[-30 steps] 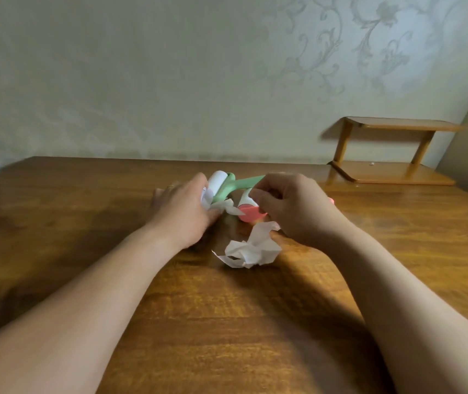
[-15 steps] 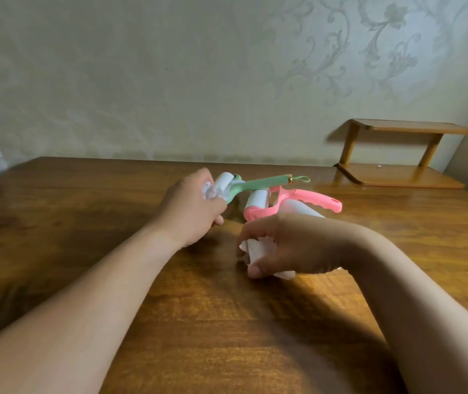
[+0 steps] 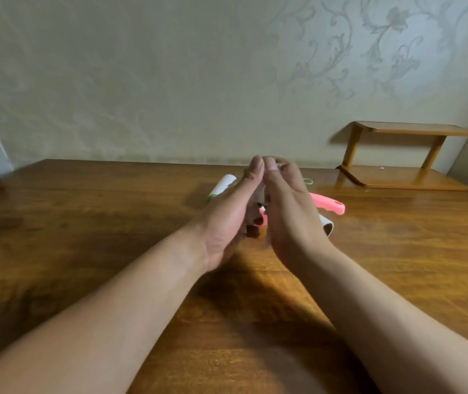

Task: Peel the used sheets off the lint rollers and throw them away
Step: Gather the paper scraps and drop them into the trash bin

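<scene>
My left hand [image 3: 227, 220] and my right hand [image 3: 289, 211] are raised just above the wooden table [image 3: 84, 223], palms facing and fingertips touching. A pale, blurred wad of used sheets [image 3: 259, 196] shows in the narrow gap between them. Behind my left hand lies the green lint roller [image 3: 222, 187], of which only its white roll end shows. The pink lint roller [image 3: 328, 203] lies behind my right hand, handle pointing right. A white roll end [image 3: 326, 226] peeks out beside my right wrist.
A small two-level wooden shelf [image 3: 403, 177] stands at the table's back right corner against the patterned wall. The table's back edge runs just beyond the rollers.
My left hand let go of the green roller, which now lies on the table. My right hand lifted the crumpled sheets, and both palms have come together around them.
</scene>
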Demonstrator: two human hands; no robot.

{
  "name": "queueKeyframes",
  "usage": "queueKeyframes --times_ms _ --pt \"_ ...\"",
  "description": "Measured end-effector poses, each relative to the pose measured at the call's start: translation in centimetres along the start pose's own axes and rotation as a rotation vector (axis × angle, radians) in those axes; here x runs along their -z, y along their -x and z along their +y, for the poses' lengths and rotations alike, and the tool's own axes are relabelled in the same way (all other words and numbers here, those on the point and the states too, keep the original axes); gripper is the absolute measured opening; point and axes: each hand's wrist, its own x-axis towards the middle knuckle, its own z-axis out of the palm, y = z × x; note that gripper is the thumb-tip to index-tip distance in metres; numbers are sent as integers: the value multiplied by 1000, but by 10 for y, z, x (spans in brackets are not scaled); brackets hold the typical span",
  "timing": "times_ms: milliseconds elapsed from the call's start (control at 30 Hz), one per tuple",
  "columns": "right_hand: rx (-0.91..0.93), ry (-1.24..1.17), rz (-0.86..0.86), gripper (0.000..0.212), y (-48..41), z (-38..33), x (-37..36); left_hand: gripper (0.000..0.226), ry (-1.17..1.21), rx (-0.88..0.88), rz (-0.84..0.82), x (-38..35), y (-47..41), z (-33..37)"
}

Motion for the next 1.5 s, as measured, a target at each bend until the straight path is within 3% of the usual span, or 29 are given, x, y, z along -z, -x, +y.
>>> queueKeyframes --times_ms 133,267,400,467,533,667,933,1133,1300,1400,1500 --pt "163 253 -14 45 6 9 -11 57 136 68 98 -11 5 0" --pt "345 720 -41 59 2 12 -14 45 170 88 200 -8 3 4" --pt "426 883 12 47 -2 14 -12 70 179 142 321 -5 1 8" --pt "459 859 2 28 0 19 -15 71 242 172 385 -3 0 9" --pt "390 732 -54 21 1 21 -18 53 279 176 429 -1 -3 11" --pt "291 500 -181 33 9 18 -19 35 254 116 436 9 -9 12" --pt "295 577 -107 25 10 15 -20 44 142 114 363 21 -16 8" --pt "102 223 -82 26 -2 15 -6 48 -43 83 361 17 -13 9" --pt "46 112 -119 29 -5 12 1 18 -231 -136 372 19 -19 8" --pt "80 179 -121 28 -6 11 4 10 -192 -131 358 21 -24 4" --pt "212 335 -111 20 -3 10 3 20 -169 -117 329 27 -28 -3"
